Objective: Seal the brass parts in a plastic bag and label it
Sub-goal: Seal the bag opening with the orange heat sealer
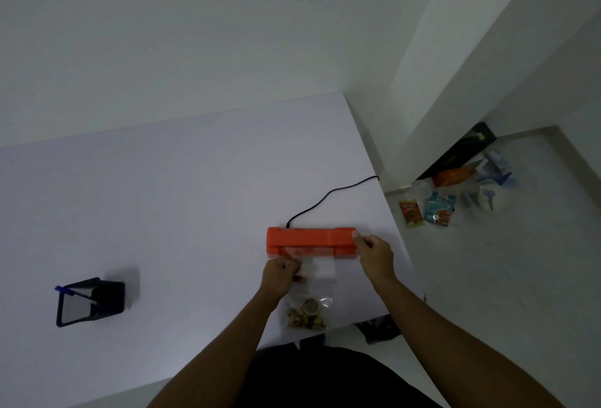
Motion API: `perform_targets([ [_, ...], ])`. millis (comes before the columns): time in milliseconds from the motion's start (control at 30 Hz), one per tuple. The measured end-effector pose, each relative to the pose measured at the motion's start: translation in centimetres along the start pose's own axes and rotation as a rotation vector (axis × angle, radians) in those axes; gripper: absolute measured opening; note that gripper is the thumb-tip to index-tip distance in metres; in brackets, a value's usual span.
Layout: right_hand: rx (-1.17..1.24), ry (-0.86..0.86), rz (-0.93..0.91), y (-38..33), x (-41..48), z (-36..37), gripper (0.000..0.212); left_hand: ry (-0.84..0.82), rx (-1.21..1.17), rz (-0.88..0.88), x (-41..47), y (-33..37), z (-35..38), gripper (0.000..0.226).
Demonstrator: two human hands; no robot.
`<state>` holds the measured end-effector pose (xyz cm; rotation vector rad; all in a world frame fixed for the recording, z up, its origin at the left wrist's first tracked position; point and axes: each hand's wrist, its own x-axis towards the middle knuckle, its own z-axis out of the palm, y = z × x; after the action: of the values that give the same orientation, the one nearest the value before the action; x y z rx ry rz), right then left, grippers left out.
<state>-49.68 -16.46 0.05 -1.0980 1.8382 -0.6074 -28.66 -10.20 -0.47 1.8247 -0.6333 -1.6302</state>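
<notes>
Left hand (281, 272) pinches the bag (313, 293) mouth in the orange sealer (309, 238), centre frame; right hand (374, 253) grips its end: keep the film flat, brass parts (307, 315) back

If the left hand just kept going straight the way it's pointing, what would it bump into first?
Probably the orange heat sealer. The left hand, pinching the plastic bag near its top, points straight at the sealer's front edge, with only bag film between them.
</notes>
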Motion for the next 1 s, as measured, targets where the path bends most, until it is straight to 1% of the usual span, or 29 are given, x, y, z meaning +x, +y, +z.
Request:
perform_targets([
  [133, 0.0, -0.022, -0.003, 0.4, 0.3, -0.2, 0.045, 0.011, 0.006, 0.005, 0.1, 0.0, 0.0, 0.028],
  [267, -0.005, -0.023, -0.029, 0.4, 0.6, -0.4, 0.047, 0.017, 0.015, -0.003, 0.3, -0.2, 0.0, 0.037],
  [367, 0.001, -0.017, -0.017, 0.7, 0.8, -0.2, 0.049, 0.01, 0.026, 0.006, 0.6, -0.6, -0.1, 0.044],
  [567, -0.022, -0.002, -0.045, 1.0, 0.8, 0.1, 0.054, 0.006, 0.012, -0.003, 0.8, -0.8, -0.1, 0.035],
  [800, -0.03, 0.011, -0.053, 1.1, 0.9, 0.2, 0.052, 0.022, -0.012, -0.003, 0.4, -0.3, 0.1, 0.032],
  [1000, -0.024, -0.007, -0.052, 1.6, 1.1, 0.2, 0.056, 0.042, -0.015, -0.01, 0.4, -0.4, 0.3, 0.031],
])
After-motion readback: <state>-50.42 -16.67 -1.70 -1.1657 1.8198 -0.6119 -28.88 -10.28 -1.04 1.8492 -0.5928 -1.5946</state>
